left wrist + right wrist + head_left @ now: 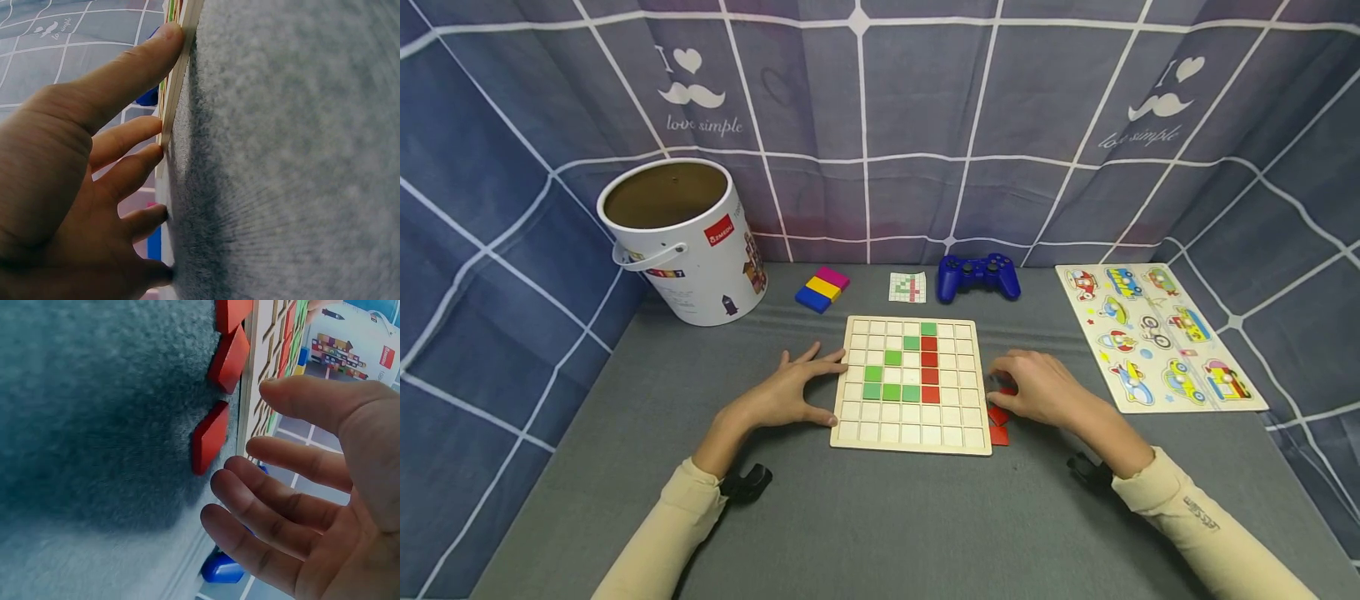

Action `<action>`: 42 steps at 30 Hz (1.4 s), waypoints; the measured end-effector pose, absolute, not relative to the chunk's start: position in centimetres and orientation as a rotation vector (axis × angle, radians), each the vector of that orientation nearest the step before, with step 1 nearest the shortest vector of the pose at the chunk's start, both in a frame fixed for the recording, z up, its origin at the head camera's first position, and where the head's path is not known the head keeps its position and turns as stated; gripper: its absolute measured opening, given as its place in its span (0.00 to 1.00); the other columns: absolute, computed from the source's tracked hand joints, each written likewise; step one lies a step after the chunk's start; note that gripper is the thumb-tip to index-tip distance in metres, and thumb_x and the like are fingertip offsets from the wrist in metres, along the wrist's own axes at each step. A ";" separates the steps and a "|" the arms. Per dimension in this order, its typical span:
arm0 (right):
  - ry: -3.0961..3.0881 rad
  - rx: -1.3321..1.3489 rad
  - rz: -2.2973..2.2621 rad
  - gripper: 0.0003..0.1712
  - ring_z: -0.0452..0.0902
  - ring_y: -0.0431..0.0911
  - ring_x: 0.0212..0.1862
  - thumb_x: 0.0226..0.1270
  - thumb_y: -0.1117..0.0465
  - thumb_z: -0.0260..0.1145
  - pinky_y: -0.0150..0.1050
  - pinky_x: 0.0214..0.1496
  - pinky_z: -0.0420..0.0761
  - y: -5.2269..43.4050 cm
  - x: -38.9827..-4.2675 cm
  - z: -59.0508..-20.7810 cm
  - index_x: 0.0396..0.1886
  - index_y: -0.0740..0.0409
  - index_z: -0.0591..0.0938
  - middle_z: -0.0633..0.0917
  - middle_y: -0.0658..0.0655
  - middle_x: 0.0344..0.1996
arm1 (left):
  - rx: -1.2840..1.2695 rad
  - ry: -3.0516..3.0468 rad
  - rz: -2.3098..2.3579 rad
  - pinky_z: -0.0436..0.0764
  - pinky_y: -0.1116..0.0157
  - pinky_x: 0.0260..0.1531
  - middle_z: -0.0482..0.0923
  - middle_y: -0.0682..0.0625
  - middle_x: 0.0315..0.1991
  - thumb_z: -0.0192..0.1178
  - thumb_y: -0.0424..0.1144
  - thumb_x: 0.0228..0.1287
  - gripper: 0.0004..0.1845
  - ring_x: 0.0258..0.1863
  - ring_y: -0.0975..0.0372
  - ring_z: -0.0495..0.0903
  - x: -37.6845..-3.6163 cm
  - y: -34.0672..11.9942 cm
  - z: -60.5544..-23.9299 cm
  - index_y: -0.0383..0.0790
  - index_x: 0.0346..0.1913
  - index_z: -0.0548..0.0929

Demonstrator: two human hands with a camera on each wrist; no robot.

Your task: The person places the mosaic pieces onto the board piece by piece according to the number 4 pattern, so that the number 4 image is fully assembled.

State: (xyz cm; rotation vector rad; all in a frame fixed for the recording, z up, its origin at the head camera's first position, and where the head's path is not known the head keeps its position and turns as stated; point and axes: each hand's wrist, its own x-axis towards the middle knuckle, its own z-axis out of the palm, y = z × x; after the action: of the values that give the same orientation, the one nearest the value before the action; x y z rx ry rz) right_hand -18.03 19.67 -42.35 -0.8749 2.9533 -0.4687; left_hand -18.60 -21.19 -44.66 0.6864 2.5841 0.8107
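Observation:
A wooden grid board lies in the middle of the grey table, with several green tiles and a column of red tiles set in it. My left hand lies flat with spread, straight fingers touching the board's left edge; the left hand holds nothing. My right hand hovers just right of the board over loose red tiles. In the right wrist view the right hand is relaxed and empty, with three red tiles beside the board.
A white bucket stands at the back left. Behind the board lie stacked coloured blocks, a pattern card and a blue game controller. A vehicle peg puzzle lies at the right. Checked cloth walls surround the table.

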 end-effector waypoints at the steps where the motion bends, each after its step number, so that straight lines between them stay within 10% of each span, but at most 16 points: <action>1: 2.951 -0.874 -0.460 0.18 0.69 0.40 0.28 0.55 0.54 0.78 0.38 0.27 0.69 19.9 -17.9 -42.4 0.42 0.57 0.87 0.79 0.48 0.28 | 0.686 2.584 0.810 0.29 0.30 0.65 0.53 0.57 0.79 0.80 0.50 0.47 0.45 0.78 0.46 0.38 -18.6 -21.2 -44.6 0.49 0.71 0.74; 42: 2.844 -1.115 -0.577 0.12 0.68 0.38 0.27 0.53 0.64 0.76 0.34 0.27 0.71 14.9 -15.9 -42.3 0.39 0.56 0.88 0.79 0.47 0.31 | 0.681 2.583 0.811 0.29 0.30 0.64 0.52 0.57 0.79 0.80 0.50 0.48 0.45 0.78 0.46 0.38 -18.5 -21.2 -44.6 0.49 0.71 0.73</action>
State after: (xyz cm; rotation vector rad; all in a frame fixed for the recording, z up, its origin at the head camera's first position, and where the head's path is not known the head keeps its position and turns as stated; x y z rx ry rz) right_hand -15.95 14.86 -42.27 -1.1145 2.8443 -0.5773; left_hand -18.49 -21.17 -44.57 0.6812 2.5828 0.8108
